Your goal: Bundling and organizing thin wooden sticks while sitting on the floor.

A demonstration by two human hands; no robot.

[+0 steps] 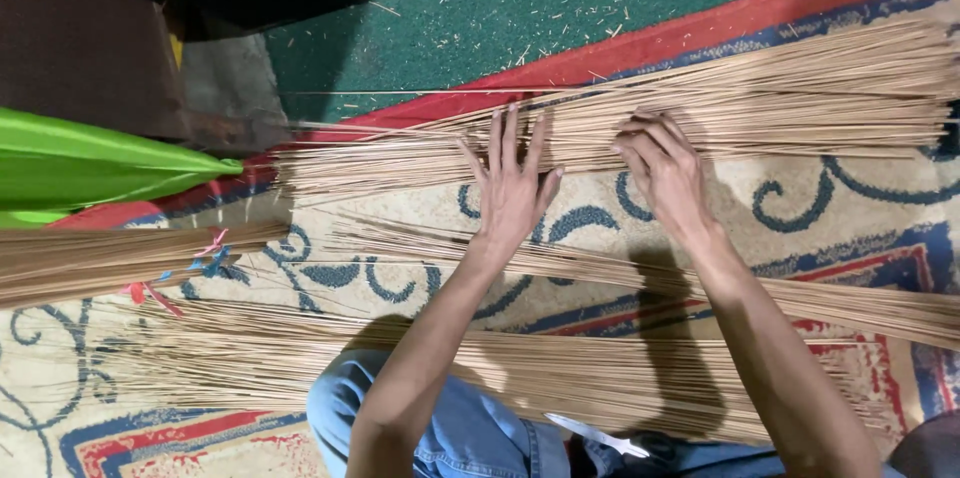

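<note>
A wide pile of thin tan sticks (760, 103) lies across the far part of a patterned carpet (800, 203). My left hand (512, 188) rests flat on this pile with its fingers spread. My right hand (662, 166) is beside it, fingers curled down onto the same sticks; whether it grips any I cannot tell. A thinner row of sticks (600, 263) runs under both wrists. A third broad layer of sticks (300, 358) lies nearest me, across my knee in blue jeans (480, 433).
A tied bundle of sticks (110, 260) with pink and blue string lies at the left. Bright green cloth (90, 166) sits above it. A green mat (560, 3) with a red border lies beyond the carpet. A dark brown box (80, 33) stands at the top left.
</note>
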